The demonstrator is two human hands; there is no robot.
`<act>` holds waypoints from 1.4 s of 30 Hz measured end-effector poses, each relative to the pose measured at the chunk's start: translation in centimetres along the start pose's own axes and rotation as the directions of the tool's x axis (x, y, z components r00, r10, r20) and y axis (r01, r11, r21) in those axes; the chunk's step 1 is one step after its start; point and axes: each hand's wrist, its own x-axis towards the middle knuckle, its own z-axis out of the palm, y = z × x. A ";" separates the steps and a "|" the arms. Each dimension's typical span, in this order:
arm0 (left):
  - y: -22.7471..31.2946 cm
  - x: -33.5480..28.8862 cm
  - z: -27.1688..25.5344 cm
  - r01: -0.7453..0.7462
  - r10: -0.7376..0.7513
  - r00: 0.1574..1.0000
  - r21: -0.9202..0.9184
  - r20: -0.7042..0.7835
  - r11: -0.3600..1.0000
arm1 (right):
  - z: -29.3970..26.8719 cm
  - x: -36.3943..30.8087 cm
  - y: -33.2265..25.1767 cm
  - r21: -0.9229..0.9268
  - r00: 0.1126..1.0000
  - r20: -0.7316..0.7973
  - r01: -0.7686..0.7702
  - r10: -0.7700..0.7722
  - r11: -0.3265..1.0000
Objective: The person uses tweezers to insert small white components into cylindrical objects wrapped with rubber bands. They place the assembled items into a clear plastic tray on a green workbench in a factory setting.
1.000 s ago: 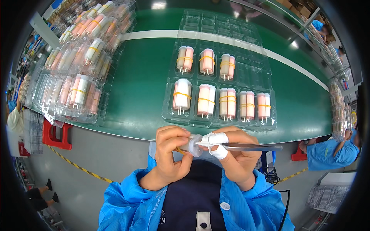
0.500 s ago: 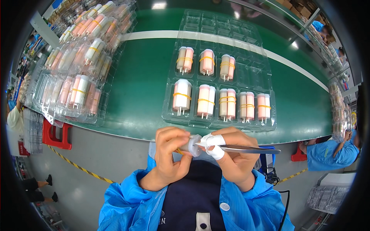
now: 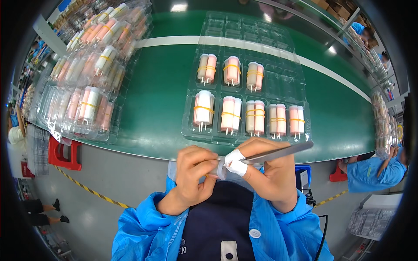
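My left hand point(image 3: 191, 174) is closed round a small cylindrical part with a translucent whitish end point(image 3: 221, 168); most of it is hidden by my fingers. My right hand point(image 3: 272, 172), with white tape on its thumb and index finger, grips metal tweezers point(image 3: 281, 152). The taped fingertips meet the part's end, hiding the tweezers' tips. Beyond my hands, a clear plastic tray point(image 3: 283, 82) lies on the green table. It holds several pink and whitish cylinder bundles point(image 3: 229, 114) with yellow rubber bands and white pins toward me.
Stacked clear trays of similar bundles point(image 3: 89, 104) stand on the table's left. Below the table edge are a red stool point(image 3: 64, 154) and a blue bin point(image 3: 303, 169). A person in blue point(image 3: 379, 174) sits at the far right beside more stacked trays.
My right hand has turned, tilting the tweezers' back end upward. The taped fingers have come closer over the part's end. My left hand stays almost in place.
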 end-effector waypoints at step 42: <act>0.9 4.8 -3.8 0.263 -0.347 0.938 -0.708 0.028 0.656 | -9.4 -6.4 10.7 0.229 0.505 -0.863 0.425 -0.020 0.876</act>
